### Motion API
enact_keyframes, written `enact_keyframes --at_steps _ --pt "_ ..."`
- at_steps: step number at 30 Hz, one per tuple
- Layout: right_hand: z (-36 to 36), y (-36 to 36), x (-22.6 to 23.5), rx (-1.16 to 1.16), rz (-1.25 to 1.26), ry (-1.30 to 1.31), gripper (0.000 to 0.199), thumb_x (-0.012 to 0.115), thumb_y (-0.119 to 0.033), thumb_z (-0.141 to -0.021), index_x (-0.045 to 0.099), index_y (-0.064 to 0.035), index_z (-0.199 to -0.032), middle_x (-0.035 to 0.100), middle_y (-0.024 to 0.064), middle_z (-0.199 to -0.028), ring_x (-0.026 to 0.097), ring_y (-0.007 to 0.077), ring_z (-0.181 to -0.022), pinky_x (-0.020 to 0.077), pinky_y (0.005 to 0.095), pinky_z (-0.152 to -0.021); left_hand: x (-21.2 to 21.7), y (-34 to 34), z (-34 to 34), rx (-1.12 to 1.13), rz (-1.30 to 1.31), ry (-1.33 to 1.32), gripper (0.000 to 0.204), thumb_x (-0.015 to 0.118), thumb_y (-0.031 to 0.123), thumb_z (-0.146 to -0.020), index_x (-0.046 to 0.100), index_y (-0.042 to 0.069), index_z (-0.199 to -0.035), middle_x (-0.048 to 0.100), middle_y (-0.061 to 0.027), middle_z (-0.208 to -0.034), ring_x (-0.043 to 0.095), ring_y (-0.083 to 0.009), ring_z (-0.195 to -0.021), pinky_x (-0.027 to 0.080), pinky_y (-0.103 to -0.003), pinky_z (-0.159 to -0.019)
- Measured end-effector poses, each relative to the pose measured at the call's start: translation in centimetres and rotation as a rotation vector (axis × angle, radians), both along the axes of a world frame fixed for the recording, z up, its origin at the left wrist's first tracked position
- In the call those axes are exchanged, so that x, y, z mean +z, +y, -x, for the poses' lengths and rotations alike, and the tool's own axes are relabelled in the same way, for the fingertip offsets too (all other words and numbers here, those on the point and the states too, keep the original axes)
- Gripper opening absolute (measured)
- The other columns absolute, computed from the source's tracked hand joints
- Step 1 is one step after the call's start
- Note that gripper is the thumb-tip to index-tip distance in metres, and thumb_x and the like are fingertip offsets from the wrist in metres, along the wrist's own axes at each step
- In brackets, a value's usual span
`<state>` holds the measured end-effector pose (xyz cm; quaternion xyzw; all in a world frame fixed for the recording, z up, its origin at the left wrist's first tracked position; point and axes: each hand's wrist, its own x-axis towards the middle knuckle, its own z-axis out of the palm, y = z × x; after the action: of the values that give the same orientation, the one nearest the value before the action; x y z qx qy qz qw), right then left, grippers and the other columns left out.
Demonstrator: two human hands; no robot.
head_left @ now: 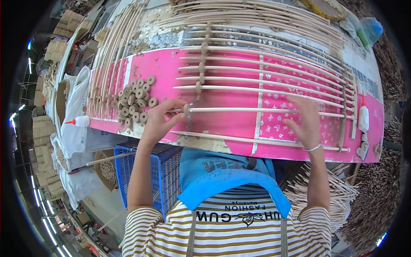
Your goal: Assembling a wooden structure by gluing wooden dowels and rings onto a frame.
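Observation:
My left hand is closed, thumb and fingers pinching a small brown wooden ring at the left end of a pale wooden stick. A whitish bit shows beside the ring. Over the right part of that stick is my right hand, slightly blurred, its fingers apart and holding nothing. Another stick lies nearer, along the table's front edge. Beyond, several parallel sticks rest across a notched wooden rack at left and a second rack at right. To the left of my left hand is a pile of wooden rings.
On the pink-covered table, bundled sticks lie at left, more at the back. White squeeze bottles with red tips stand right and lie left. Below are a blue crate and a stick heap.

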<state>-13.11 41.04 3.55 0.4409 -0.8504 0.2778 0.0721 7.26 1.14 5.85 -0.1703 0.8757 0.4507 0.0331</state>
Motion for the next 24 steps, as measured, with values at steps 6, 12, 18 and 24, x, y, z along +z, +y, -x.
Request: enact_keyframes --at_steps 6,12,18,24 --pt "-0.2 -0.8 -3.9 -0.046 0.083 -0.182 0.023 0.08 -0.009 -0.083 0.07 -0.0061 -0.103 0.067 0.0094 -0.091 0.066 0.0291 -0.089 0.0487 0.0407 -0.082 -0.2 -0.1 -0.3 -0.057 0.039 0.108 0.032 0.078 0.012 -0.09 0.072 0.003 -0.121 0.072 -0.0087 -0.109 0.072 -0.0191 -0.1 0.055 -0.032 -0.091" --pt "-0.4 -0.8 -2.6 -0.027 0.059 -0.143 0.016 0.079 -0.01 -0.085 0.072 -0.0054 -0.098 0.065 0.0096 -0.088 0.065 0.0283 -0.085 0.0498 0.0408 -0.075 -0.9 -0.2 -0.3 -0.079 0.108 0.189 0.03 0.078 0.013 -0.089 0.073 0.003 -0.116 0.069 -0.01 -0.114 0.068 -0.0256 -0.112 0.052 -0.039 -0.099" --pt "-0.5 -1.2 -1.8 -0.034 -0.024 -0.146 0.015 0.078 -0.016 -0.088 0.073 -0.0054 -0.096 0.065 0.0085 -0.088 0.065 0.0272 -0.084 0.0496 0.0405 -0.075 -1.7 0.5 0.6 -0.07 0.178 0.267 0.033 0.08 0.013 -0.084 0.074 0.005 -0.115 0.068 -0.0102 -0.114 0.065 -0.0302 -0.114 0.05 -0.042 -0.1" --pt "0.3 -1.2 -2.8 -0.033 -0.076 -0.076 0.017 0.077 -0.02 -0.09 0.072 -0.0062 -0.098 0.066 0.0083 -0.088 0.066 0.0273 -0.083 0.0495 0.0405 -0.075 -3.2 0.7 1.6 -0.072 0.361 0.323 0.029 0.08 0.013 -0.083 0.074 0.009 -0.111 0.067 -0.0064 -0.11 0.063 -0.029 -0.108 0.047 -0.043 -0.095"
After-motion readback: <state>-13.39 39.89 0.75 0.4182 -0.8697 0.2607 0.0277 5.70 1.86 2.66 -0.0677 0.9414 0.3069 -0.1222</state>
